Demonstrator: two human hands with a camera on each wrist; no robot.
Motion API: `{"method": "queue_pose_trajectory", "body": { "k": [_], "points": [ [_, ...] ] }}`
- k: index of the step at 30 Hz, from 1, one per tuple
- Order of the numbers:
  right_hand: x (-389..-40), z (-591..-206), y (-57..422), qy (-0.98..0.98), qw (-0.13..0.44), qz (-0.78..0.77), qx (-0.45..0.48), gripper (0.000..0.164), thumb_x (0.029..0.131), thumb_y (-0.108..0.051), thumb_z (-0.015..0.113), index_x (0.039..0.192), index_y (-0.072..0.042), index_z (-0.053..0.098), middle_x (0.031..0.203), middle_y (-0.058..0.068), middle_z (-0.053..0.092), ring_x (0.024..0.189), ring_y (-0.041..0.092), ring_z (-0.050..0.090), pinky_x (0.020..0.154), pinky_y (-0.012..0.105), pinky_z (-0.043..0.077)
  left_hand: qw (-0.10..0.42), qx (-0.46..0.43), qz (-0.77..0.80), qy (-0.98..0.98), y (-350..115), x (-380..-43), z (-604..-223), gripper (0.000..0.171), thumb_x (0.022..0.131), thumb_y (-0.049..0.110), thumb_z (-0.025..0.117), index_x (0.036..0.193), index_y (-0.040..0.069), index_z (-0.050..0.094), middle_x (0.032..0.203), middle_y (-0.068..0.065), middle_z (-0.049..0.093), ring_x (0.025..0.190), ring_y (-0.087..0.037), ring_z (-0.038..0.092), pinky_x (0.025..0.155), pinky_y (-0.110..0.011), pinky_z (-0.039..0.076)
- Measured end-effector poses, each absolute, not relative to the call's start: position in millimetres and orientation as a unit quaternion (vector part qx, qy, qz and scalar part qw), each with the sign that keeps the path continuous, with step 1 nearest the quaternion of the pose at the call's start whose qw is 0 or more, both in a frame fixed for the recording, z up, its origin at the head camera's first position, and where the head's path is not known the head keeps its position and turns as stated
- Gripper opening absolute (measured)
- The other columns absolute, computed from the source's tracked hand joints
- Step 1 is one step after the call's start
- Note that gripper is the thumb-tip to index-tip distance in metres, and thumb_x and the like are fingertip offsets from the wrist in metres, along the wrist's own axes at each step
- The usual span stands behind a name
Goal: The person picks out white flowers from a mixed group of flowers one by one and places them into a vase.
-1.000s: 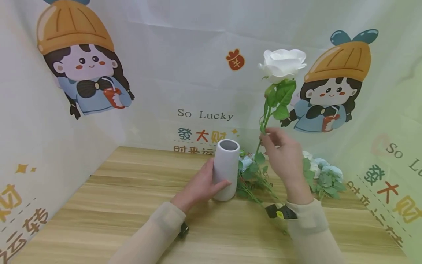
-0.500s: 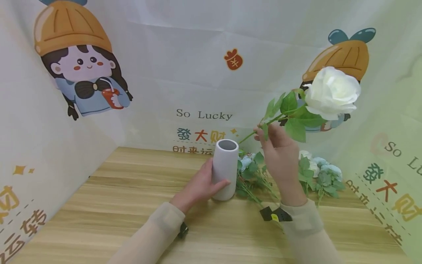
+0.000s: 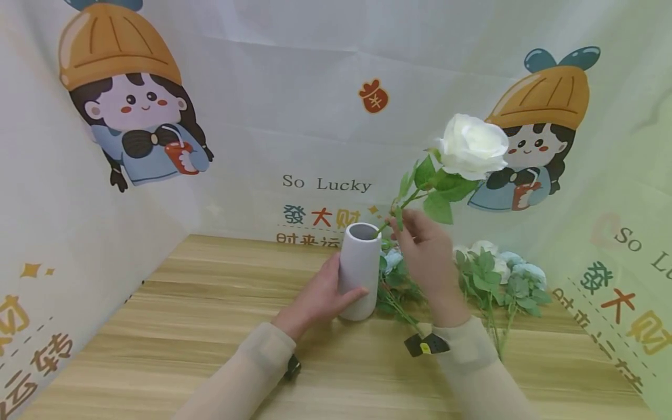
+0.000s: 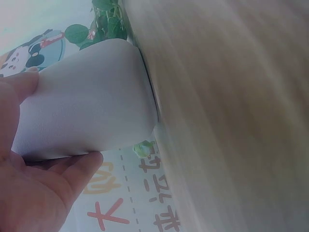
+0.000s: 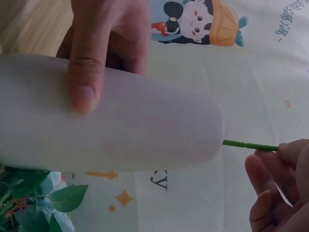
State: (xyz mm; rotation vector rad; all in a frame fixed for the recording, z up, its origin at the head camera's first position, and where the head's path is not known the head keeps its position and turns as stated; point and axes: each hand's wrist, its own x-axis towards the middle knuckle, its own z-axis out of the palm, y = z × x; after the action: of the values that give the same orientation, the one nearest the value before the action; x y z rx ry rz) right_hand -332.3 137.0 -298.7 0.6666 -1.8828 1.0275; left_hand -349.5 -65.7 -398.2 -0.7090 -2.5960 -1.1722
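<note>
A tall white vase (image 3: 360, 274) stands upright on the wooden table, and my left hand (image 3: 320, 294) grips it round its lower half. In the left wrist view the thumb and fingers hold the vase (image 4: 91, 99) from two sides. Just above and right of the mouth, my right hand (image 3: 427, 256) pinches the green stem of a white rose (image 3: 472, 146), whose bloom leans up to the right. In the right wrist view the stem (image 5: 248, 145) enters the vase's mouth; its lower end is hidden inside.
Blue flowers with green leaves (image 3: 396, 274) lie right behind the vase, partly hidden. More white and blue flowers (image 3: 504, 271) lie on the table (image 3: 210, 303) farther right. A printed cloth (image 3: 283, 116) hangs behind and at both sides.
My right hand has moved left and tilted the rose from upright to slanting, bringing its stem's lower end into the vase's mouth. The left hand has kept its hold on the vase.
</note>
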Motion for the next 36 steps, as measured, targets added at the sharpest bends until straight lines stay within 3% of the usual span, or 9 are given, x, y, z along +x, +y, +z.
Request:
{"method": "queue_pose_trajectory", "body": {
  "k": [4, 11, 16, 21, 25, 30, 36],
  "points": [
    [-335, -306, 132, -0.798, 0.419, 0.372, 0.219, 0.014, 0.094, -0.017, 0.071, 0.103, -0.006, 0.072, 0.087, 0.005, 0.073, 0.071, 0.011, 0.064, 0.054, 0.031, 0.053, 0.097, -0.236, -0.397, -0.882, -65, -349, -398, 0.092, 0.086, 0.046, 0.077, 0.149, 0.005, 0.025, 0.132, -0.012, 0.046, 0.115, -0.021, 0.05, 0.098, -0.046, 0.048],
    [-337, -312, 124, -0.837, 0.358, 0.369, 0.188, 0.026, 0.097, -0.026, 0.067, 0.114, -0.007, 0.072, 0.088, 0.005, 0.072, 0.076, 0.017, 0.062, 0.06, 0.038, 0.054, 0.097, -0.236, -0.389, -0.885, -65, -348, -396, 0.089, 0.087, 0.044, 0.076, 0.148, 0.005, 0.025, 0.132, -0.012, 0.046, 0.113, -0.021, 0.051, 0.095, -0.045, 0.05],
    [-338, -312, 120, -0.842, 0.348, 0.362, 0.195, 0.026, 0.098, -0.023, 0.065, 0.113, -0.004, 0.072, 0.086, 0.006, 0.071, 0.079, 0.018, 0.062, 0.062, 0.04, 0.057, 0.099, -0.237, -0.389, -0.885, -64, -348, -396, 0.087, 0.087, 0.041, 0.077, 0.148, 0.006, 0.026, 0.13, -0.011, 0.047, 0.112, -0.019, 0.051, 0.094, -0.042, 0.051],
    [-336, -313, 120, -0.841, 0.335, 0.381, 0.189, 0.022, 0.096, -0.024, 0.068, 0.103, -0.005, 0.074, 0.092, 0.012, 0.071, 0.079, 0.023, 0.065, 0.062, 0.044, 0.058, 0.102, -0.241, -0.387, -0.884, -64, -348, -396, 0.087, 0.088, 0.04, 0.076, 0.148, 0.005, 0.025, 0.131, -0.012, 0.047, 0.112, -0.02, 0.051, 0.093, -0.043, 0.052],
    [-336, -314, 121, -0.844, 0.328, 0.381, 0.187, 0.021, 0.093, -0.023, 0.071, 0.1, -0.004, 0.072, 0.097, 0.016, 0.071, 0.085, 0.028, 0.066, 0.068, 0.048, 0.059, 0.106, -0.24, -0.383, -0.886, -65, -348, -397, 0.088, 0.087, 0.04, 0.077, 0.148, 0.004, 0.025, 0.13, -0.013, 0.047, 0.112, -0.022, 0.051, 0.093, -0.043, 0.052],
    [-336, -314, 122, -0.842, 0.295, 0.419, 0.169, 0.034, 0.092, -0.023, 0.072, 0.116, -0.001, 0.063, 0.101, 0.017, 0.068, 0.087, 0.028, 0.064, 0.071, 0.047, 0.059, 0.106, -0.235, -0.378, -0.889, -65, -348, -398, 0.089, 0.087, 0.041, 0.077, 0.148, 0.004, 0.024, 0.129, -0.013, 0.047, 0.111, -0.022, 0.052, 0.092, -0.043, 0.052],
    [-337, -313, 120, -0.814, 0.268, 0.488, 0.169, 0.051, 0.09, -0.016, 0.073, 0.132, -0.005, 0.047, 0.119, 0.016, 0.062, 0.104, 0.025, 0.06, 0.085, 0.047, 0.056, 0.109, -0.235, -0.373, -0.891, -65, -348, -397, 0.089, 0.087, 0.041, 0.077, 0.149, 0.004, 0.024, 0.128, -0.012, 0.047, 0.11, -0.021, 0.052, 0.092, -0.043, 0.052]
  ]
}}
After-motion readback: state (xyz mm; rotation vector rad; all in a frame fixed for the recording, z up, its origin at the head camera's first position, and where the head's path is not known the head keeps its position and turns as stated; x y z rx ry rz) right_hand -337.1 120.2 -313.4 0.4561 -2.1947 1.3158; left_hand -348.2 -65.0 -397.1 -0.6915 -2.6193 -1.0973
